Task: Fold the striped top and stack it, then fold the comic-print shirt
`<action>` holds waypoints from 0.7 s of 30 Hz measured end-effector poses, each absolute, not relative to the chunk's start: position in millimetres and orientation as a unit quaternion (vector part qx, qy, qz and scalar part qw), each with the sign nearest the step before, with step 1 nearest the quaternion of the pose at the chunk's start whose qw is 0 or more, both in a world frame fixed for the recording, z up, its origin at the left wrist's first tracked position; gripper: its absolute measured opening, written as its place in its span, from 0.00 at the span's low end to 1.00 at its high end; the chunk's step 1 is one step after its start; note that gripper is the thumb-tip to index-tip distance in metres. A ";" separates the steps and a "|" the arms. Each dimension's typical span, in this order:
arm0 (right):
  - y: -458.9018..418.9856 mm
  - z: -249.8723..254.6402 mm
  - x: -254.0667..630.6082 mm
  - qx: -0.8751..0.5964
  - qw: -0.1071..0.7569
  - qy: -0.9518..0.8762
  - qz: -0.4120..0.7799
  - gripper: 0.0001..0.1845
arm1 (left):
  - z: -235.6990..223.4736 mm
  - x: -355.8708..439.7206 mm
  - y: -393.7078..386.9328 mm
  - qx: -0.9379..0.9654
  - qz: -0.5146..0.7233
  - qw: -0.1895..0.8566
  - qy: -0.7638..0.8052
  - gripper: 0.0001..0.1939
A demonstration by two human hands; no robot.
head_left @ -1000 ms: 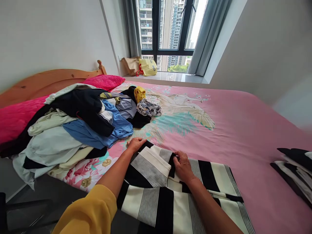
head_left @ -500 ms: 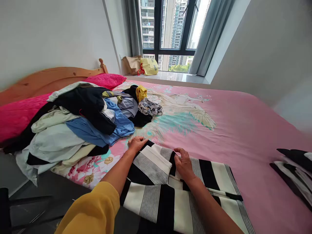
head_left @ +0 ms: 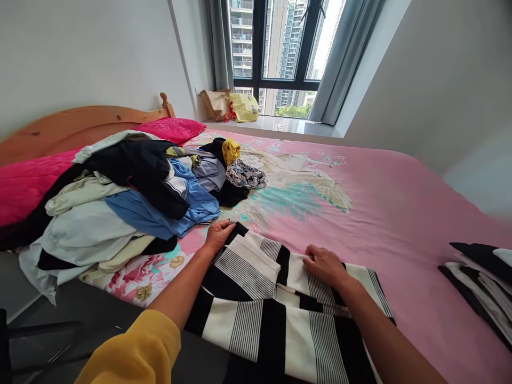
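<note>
A knit top (head_left: 300,330) with broad black, white and fine-lined stripes lies spread at the front of the bed. One sleeve (head_left: 252,264) is folded across its body. My left hand (head_left: 219,234) pinches the top's far left corner between thumb and fingers, lifting it slightly. Along the far edge, my right hand (head_left: 325,264) rests with bent fingers and thumb closed on the fabric; the exact grip is partly hidden under the hand.
A heap of loose clothes (head_left: 132,197) covers the bed's left side, beside red pillows (head_left: 172,130). Folded clothes (head_left: 480,282) are stacked at the right edge. Paper and yellow bags (head_left: 243,108) stand on the windowsill. The bedsheet (head_left: 384,213) is pink with a bird print.
My right hand has slid to the right along the top's far edge, and its fingers have drawn together. My left hand stays at the corner, shifted slightly left.
</note>
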State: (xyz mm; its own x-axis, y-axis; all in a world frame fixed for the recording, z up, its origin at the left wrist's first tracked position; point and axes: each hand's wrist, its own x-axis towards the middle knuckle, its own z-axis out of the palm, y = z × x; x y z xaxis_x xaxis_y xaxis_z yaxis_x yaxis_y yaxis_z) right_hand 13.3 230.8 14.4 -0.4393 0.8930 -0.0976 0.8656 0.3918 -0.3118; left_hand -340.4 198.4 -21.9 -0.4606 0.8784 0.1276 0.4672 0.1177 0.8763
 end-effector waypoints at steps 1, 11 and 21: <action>232.9 16.4 20.3 -0.533 0.030 -0.828 0.171 0.09 | -21.8 -341.4 198.7 0.480 0.456 0.205 0.721 0.16; 235.3 -10.9 60.2 -0.570 0.071 -0.808 0.132 0.21 | -7.7 -343.0 194.6 0.490 0.328 0.144 0.795 0.12; 235.4 -11.5 76.2 -0.566 0.111 -0.814 0.073 0.23 | 10.1 -368.9 176.9 0.442 0.303 0.289 0.794 0.24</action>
